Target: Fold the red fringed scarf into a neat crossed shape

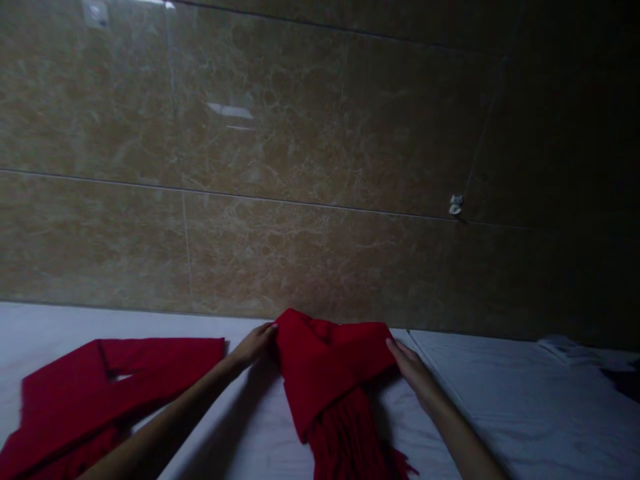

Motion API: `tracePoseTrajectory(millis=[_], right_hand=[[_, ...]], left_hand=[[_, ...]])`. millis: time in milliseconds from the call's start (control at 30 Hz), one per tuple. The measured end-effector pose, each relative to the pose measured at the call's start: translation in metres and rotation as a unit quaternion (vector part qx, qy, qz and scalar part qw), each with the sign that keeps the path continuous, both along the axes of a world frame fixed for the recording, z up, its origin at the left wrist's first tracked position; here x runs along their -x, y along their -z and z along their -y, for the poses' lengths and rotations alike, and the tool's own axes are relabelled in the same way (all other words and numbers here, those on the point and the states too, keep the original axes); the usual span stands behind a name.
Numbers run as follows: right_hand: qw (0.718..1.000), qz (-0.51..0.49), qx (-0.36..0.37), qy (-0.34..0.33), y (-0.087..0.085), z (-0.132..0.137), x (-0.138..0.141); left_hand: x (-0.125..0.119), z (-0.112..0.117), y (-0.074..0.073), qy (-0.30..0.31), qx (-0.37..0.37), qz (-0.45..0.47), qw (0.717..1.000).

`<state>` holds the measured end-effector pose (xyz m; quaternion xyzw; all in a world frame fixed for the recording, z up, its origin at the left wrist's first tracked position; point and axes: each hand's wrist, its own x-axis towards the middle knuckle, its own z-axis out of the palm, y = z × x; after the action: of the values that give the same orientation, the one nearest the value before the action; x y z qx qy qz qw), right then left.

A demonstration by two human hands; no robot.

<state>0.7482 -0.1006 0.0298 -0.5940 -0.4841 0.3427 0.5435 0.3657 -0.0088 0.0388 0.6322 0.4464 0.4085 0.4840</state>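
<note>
A red scarf (337, 367) is folded over itself in front of me, its fringed end hanging down toward the bottom of the view. At its upper left edge my left hand (257, 343) is closed on the cloth, fingertips partly hidden by it. My right hand (407, 360) grips the right edge, with the thumb on top and the other fingers out of sight behind. Between the hands the cloth is loosely bunched at the top. A second red scarf (65, 393) lies folded at an angle on the left, partly behind my left forearm.
A white, faintly veined surface (525, 407) stretches beneath everything, with a seam right of the scarf. Behind it rises a brown marbled tile wall (300, 260) with a small white hook (455, 205). Pale, indistinct items (567, 350) lie at the far right.
</note>
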Motion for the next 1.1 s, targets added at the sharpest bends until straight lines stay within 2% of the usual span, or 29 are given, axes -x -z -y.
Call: tracePoseTrajectory(millis=[67,133,200,233,300,333,367,433,500,567,733,933,1033,1100], right_hand=[[1.0,0.017,-0.001,-0.013,0.0,-0.003,0.025],[0.999,0.041,0.005,-0.014,0.0,-0.005,0.039],[0.997,0.08,0.003,-0.006,-0.003,-0.007,0.047],[0.994,0.109,-0.01,0.006,-0.007,-0.008,0.049],[0.977,0.193,-0.069,0.06,-0.016,-0.014,0.054],[0.961,0.241,-0.109,0.079,-0.021,-0.018,0.057],[0.945,0.286,-0.136,0.082,-0.026,-0.023,0.061],[0.92,0.357,-0.145,0.063,-0.031,-0.035,0.071],[0.903,0.41,-0.123,0.041,-0.028,-0.045,0.079],[0.891,0.442,-0.102,0.018,-0.02,-0.052,0.082],[0.883,0.462,-0.081,-0.024,-0.004,-0.054,0.076],[0.887,0.455,-0.075,-0.019,-0.014,-0.045,0.081],[0.902,0.421,-0.098,0.008,-0.019,-0.042,0.082],[0.92,0.371,-0.118,0.031,-0.019,-0.042,0.079]], left_hand=[[0.029,-0.001,0.003,-0.022,0.002,-0.008,1.0],[0.05,0.001,0.002,-0.016,0.001,-0.019,1.0],[0.06,0.006,-0.005,-0.029,-0.027,-0.049,0.998],[0.061,0.009,-0.012,-0.055,-0.057,-0.084,0.993],[0.054,0.014,-0.028,-0.125,-0.143,-0.184,0.964],[0.047,0.015,-0.035,-0.133,-0.189,-0.228,0.946],[0.038,0.016,-0.042,-0.117,-0.23,-0.268,0.928],[0.02,0.015,-0.049,-0.066,-0.289,-0.346,0.89],[0.005,0.014,-0.048,-0.026,-0.3,-0.412,0.86],[-0.003,0.012,-0.04,-0.004,-0.293,-0.448,0.845],[-0.001,0.009,-0.023,-0.011,-0.289,-0.464,0.837],[-0.001,0.012,-0.023,-0.025,-0.313,-0.446,0.838],[-0.001,0.015,-0.025,-0.041,-0.313,-0.407,0.857],[0.001,0.016,-0.024,-0.08,-0.287,-0.344,0.891]])
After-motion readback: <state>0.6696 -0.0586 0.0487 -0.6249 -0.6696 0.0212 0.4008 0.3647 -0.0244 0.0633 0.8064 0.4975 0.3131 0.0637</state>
